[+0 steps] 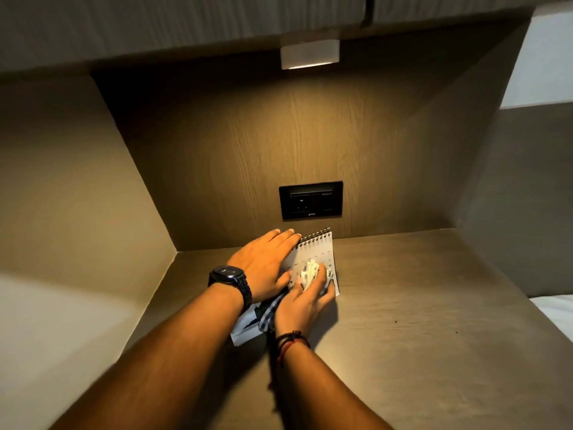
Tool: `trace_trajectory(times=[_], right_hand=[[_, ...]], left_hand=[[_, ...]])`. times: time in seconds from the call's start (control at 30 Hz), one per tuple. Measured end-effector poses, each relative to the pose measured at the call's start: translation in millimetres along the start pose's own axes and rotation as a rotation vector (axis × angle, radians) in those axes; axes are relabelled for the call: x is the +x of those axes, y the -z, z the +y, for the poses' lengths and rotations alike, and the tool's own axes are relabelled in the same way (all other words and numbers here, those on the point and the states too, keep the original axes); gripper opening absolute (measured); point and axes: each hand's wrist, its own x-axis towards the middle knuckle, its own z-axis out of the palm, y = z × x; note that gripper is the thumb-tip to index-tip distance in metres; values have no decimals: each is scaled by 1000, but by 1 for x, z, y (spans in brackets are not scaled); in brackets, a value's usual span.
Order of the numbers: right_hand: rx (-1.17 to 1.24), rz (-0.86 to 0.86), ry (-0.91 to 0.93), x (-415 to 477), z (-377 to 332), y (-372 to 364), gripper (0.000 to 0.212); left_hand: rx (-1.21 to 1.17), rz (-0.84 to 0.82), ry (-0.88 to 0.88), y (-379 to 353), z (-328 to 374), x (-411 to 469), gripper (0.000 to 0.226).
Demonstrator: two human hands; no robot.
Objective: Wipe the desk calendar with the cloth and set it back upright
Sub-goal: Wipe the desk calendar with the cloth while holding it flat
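A white spiral-bound desk calendar (316, 250) lies flat on the brown desk (418, 305), its black wire binding toward the back wall. My left hand (263, 265), a dark watch on the wrist, presses flat with spread fingers on the calendar's left part. My right hand (305, 301) is closed on a crumpled white cloth with blue pattern (310, 271) and holds it against the calendar page. A strip of the cloth hangs down between my wrists. The calendar's lower half is hidden under my hands.
A black wall socket (311, 200) sits on the wooden back panel just behind the calendar. A small lit lamp (309, 54) hangs under the overhead cabinet. Side walls close the nook on the left and right. White bedding (555, 311) shows at the right edge.
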Motion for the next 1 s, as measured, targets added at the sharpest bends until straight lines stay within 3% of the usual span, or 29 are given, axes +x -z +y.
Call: trace_trajectory(times=[0.1, 0.2, 0.37, 0.47, 0.53, 0.63, 0.8, 0.93, 1.0], right_hand=[[-47, -42, 71, -3, 6, 4, 60], [-55, -17, 3, 13, 6, 11, 63], [-83, -134, 183, 6, 8, 13, 65], [-34, -86, 39, 14, 8, 16, 66], [-44, -94, 52, 12, 7, 16, 66], [-82, -155, 232, -3, 8, 15, 68], [-55, -95, 131, 2, 10, 15, 69], [-102, -168, 305, -14, 14, 11, 72], [-55, -124, 191, -8, 12, 8, 71]], left_hand=[[30, -36, -16, 0, -2, 1, 80], [57, -58, -17, 1, -1, 1, 86], [81, -73, -11, 1, -1, 0, 92], [93, -86, -13, 3, 0, 0, 94], [89, -88, -8, 3, 1, 0, 90], [56, -72, 8, 4, 2, -1, 77], [18, -45, 19, 4, 4, -2, 62], [-14, -38, 29, 5, 3, -1, 58], [-4, -42, 28, 4, 3, -1, 58]])
